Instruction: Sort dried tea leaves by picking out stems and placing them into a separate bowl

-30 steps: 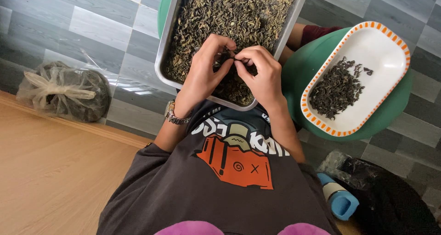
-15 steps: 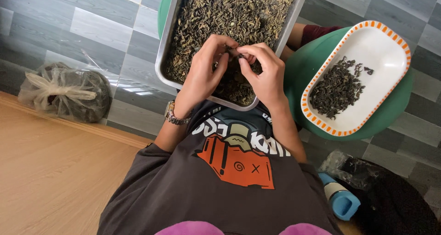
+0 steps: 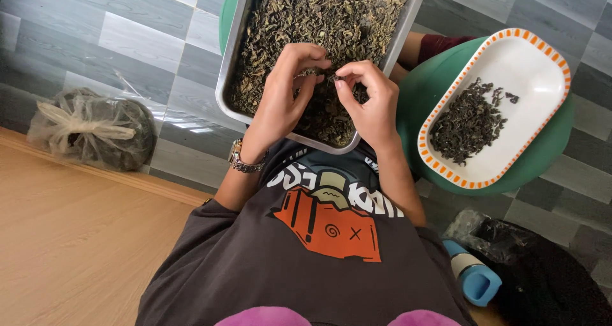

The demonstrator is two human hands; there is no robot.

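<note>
A metal tray [image 3: 227, 83] full of dried green-brown leaves [image 3: 319, 20] rests in front of me. My left hand [image 3: 284, 93], with a wristwatch [image 3: 243, 162] on the wrist, hovers over the tray's near end, fingertips pinched on a small dried leaf stem. My right hand [image 3: 370, 99] meets it from the right, thumb and forefinger pinching the same bit of leaf. Both hands sit just above the leaf pile.
A white oval plate with an orange rim [image 3: 535, 64] holds a small heap of dark leaves on a green stool [image 3: 421, 103] at right. A tied plastic bag of leaves [image 3: 95, 131] lies at left. A blue bottle [image 3: 475, 278] and a dark bag [image 3: 542, 268] are lower right.
Both hands stay over the tray's near end; the fingers have shifted slightly, working the pinched leaf between them.
</note>
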